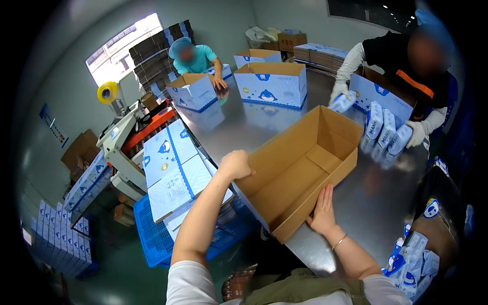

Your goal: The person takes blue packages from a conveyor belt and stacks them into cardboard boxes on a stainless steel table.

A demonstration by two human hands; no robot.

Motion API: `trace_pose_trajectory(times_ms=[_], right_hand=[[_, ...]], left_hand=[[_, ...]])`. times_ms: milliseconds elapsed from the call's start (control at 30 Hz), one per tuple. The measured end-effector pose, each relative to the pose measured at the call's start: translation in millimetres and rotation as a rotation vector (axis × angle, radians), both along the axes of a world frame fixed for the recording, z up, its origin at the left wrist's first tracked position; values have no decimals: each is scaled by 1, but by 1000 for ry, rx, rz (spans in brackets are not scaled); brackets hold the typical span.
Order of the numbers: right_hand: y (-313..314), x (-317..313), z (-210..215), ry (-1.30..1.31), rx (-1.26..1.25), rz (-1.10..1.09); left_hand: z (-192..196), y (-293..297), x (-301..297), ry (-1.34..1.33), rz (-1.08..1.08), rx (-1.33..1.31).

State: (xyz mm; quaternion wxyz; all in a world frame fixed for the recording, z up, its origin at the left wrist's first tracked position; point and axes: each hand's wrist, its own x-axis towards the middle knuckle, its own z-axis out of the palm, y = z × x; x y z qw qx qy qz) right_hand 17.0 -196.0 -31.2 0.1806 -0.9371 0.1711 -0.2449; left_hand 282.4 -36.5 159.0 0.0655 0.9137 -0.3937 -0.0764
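Note:
An empty cardboard box (pixel 290 170), brown inside with its top uncovered, stands tilted over the near edge of the metal table. My left hand (pixel 236 165) is closed over the box's left rim, its fingers curled and partly hidden. My right hand (pixel 323 211) lies against the box's near outer wall with its fingers stretched out flat; its thumb is hidden. Left of the box, flattened white-and-blue cartons (pixel 175 168) are stacked on a blue plastic crate (pixel 152 241).
Across the metal table (pixel 218 134) stand white-and-blue boxes (pixel 272 86). At right, a co-worker in white gloves (pixel 419 133) handles several wrapped packs (pixel 386 127). Another person (pixel 195 58) leans over a box at the back. A tape machine (pixel 122 132) stands left; more packs (pixel 414 259) fill a container at lower right.

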Motion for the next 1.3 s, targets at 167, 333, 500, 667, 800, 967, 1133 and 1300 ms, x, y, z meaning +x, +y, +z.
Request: trace_pose_trajectory(times_ms=[167, 333, 500, 667, 800, 967, 1133, 1300], right_hand=[[-34, -11, 32, 120, 35, 66], [-44, -79, 3, 236, 57, -70], [-45, -89, 10, 171, 7, -74], [-48, -85, 8, 224, -10, -95], [-52, -93, 2, 178, 25, -84], [-67, -94, 7, 184, 129, -51], [-204, -123, 98, 178, -345, -491], [-358, -182, 71, 502, -573, -882]], left_hand=[[6, -1, 2, -20, -4, -54], [8, 9, -6, -41, 97, -74], [6, -6, -5, -73, 141, -97], [-11, 0, 18, 113, 81, -238], [-11, -1, 12, 42, 128, -178], [-29, 9, 34, 61, 148, -241], [-25, 5, 28, 66, 146, -234], [-26, 2, 29, 55, 147, -254]])
